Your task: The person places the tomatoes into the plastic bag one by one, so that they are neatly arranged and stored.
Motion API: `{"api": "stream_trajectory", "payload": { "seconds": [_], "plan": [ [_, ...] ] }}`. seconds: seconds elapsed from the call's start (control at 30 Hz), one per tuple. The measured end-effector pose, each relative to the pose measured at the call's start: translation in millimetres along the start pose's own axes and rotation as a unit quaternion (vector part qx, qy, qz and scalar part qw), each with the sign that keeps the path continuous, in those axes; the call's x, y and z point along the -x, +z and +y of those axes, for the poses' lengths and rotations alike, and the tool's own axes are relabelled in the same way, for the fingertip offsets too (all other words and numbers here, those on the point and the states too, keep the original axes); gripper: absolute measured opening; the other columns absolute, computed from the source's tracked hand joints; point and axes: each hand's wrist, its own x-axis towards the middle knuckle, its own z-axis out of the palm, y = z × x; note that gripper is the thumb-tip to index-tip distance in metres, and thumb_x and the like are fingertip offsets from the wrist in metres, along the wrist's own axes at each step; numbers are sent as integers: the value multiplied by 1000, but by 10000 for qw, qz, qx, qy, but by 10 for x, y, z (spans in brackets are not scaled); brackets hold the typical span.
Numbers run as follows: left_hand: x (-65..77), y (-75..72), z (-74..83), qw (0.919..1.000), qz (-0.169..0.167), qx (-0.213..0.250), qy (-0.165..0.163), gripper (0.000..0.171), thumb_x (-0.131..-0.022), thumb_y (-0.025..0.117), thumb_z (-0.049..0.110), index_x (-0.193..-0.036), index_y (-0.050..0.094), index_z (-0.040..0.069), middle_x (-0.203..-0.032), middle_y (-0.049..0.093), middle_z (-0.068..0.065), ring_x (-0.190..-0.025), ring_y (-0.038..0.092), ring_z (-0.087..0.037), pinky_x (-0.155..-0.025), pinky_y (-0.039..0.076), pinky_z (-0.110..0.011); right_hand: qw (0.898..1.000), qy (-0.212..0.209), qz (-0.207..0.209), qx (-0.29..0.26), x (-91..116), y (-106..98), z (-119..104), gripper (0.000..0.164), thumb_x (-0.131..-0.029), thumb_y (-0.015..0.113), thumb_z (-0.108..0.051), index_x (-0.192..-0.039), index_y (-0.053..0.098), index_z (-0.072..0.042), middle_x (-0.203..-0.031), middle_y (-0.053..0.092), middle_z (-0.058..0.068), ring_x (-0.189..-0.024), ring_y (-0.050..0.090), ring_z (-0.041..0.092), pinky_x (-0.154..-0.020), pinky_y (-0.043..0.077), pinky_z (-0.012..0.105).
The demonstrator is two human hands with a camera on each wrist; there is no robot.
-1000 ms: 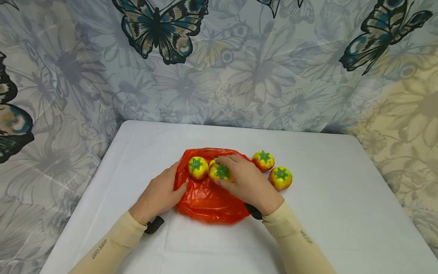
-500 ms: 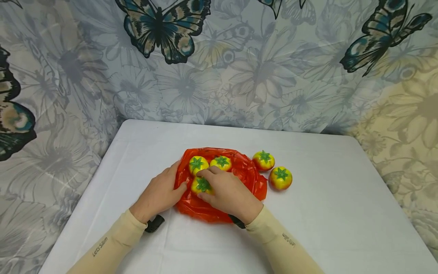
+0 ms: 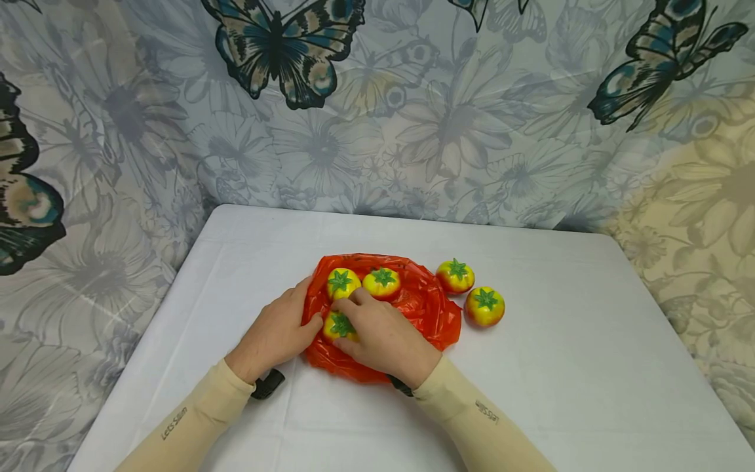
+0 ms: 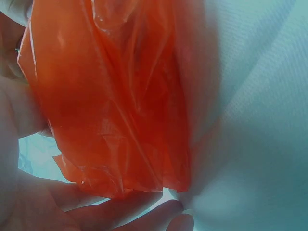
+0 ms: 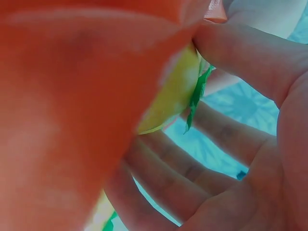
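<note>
A red plastic bag [image 3: 360, 360] lies spread on the table with its mouth facing up. My left hand [image 3: 276, 333] holds its left rim, thumb on the inner side; in the left wrist view the fingers [image 4: 110, 211] pass along the bag's edge. With thumb and fingertips my right hand [image 3: 386, 337] grips a yellow-red tomato [image 3: 339, 326] with a green star-shaped calyx, low over the bag's left part. Behind it in the bag sit a tomato [image 3: 342, 282] at the left and another tomato [image 3: 382, 282] beside it. The right palm is hidden in the head view.
Two more tomatoes rest on the white table [image 3: 560, 341] right of the bag, a rear tomato [image 3: 455, 275] and a front tomato [image 3: 485, 306]. Dark devices are strapped under both wrists. A butterfly-printed cloth [image 3: 448, 131] hangs behind the table.
My right hand has carried its tomato leftward and nearer to me, toward the left hand. This uncovers the second tomato in the bag and the bag's right side. The left hand stays put.
</note>
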Motion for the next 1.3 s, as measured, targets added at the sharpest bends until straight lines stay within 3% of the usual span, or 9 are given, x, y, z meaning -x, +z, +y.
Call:
{"api": "stream_trajectory", "payload": {
  "seconds": [0.53, 0.77, 0.9, 1.1, 1.3],
  "plan": [
    [-64, 48, 97, 9999, -78, -75, 127, 73, -105, 58, 25, -169, 31, 3, -156, 58, -19, -128, 68, -35, -108, 59, -56, 10000, 37, 4, 15, 32, 5, 96, 48, -99, 79, -37, -140, 66, -17, -131, 65, 5, -103, 73, 17, -95, 65, 35],
    [-47, 53, 107, 9999, -124, -4, -11, 75, -106, 59, 29, -170, 28, 3, -160, 55, -18, -133, 65, -36, -109, 58, -58, 9999, 15, -84, 103, 70, -55, 127, 52, -99, 79, -42, -144, 64, -20, -129, 65, 2, -104, 70, 15, -94, 65, 33],
    [-10, 43, 81, 9999, -116, 10, -117, 76, -106, 58, 29, -170, 26, 3, -162, 53, -20, -136, 63, -39, -110, 56, -60, 9999, 80, -43, 69, 140, -167, 180, 58, -97, 80, -46, -146, 64, -20, -134, 66, 3, -110, 71, 18, -97, 65, 38],
    [18, 24, 71, 9998, -95, -13, -181, 76, -106, 57, 29, -171, 26, 3, -163, 51, -22, -141, 60, -42, -112, 54, -64, 9978, 477, 403, 226, 358, -400, 495, 62, -95, 82, -45, -148, 65, -17, -140, 67, 9, -111, 73, 23, -95, 66, 45],
    [32, 25, 71, 9999, -34, -1, -128, 75, -106, 59, 28, -170, 27, 3, -164, 50, -22, -143, 58, -42, -114, 52, -65, 9893, 1007, 1007, 303, 685, -568, 1008, 57, -94, 85, -37, -141, 68, -10, -127, 69, 12, -98, 73, 25, -83, 66, 45]
  ]
}}
